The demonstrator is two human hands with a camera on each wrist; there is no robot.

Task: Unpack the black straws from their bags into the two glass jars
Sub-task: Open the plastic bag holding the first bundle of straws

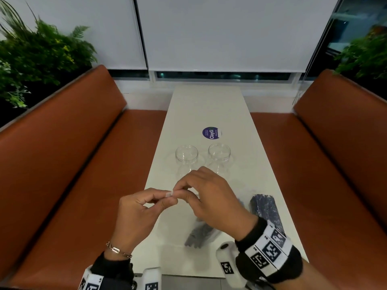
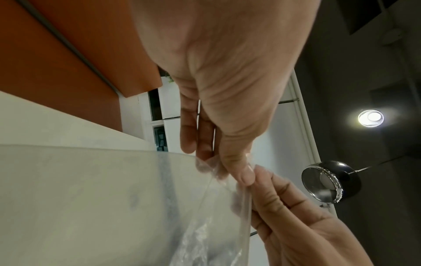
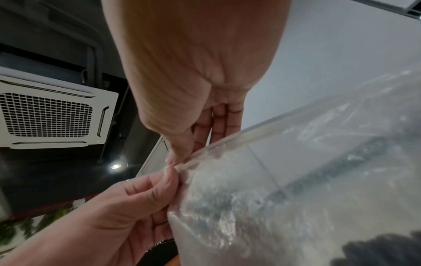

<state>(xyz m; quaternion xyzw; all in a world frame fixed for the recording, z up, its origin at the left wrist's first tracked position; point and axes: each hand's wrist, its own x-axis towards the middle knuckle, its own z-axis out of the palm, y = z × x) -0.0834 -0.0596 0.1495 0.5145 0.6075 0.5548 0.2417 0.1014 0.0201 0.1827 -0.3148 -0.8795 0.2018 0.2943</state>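
Two clear glass jars, the left jar [image 1: 186,155] and the right jar [image 1: 219,153], stand empty and open side by side mid-table. In front of them I hold up a clear zip bag [image 1: 201,233] with black straws hanging in its lower part. My left hand [image 1: 167,198] and right hand [image 1: 184,188] both pinch the bag's top edge close together. In the left wrist view my left hand [image 2: 243,172] meets the right fingers [image 2: 273,194] at the bag's seal [image 2: 247,207]. The right wrist view shows my right hand [image 3: 180,158] and left fingers [image 3: 159,189] on the bag [image 3: 273,198]. A second bag of straws [image 1: 266,210] lies to the right.
The narrow white table [image 1: 209,105] runs away from me, with a round purple sticker [image 1: 211,132] beyond the jars. Orange benches [image 1: 73,164] flank both sides. Plants [image 1: 37,59] stand behind the backrests. Window blinds close the far end.
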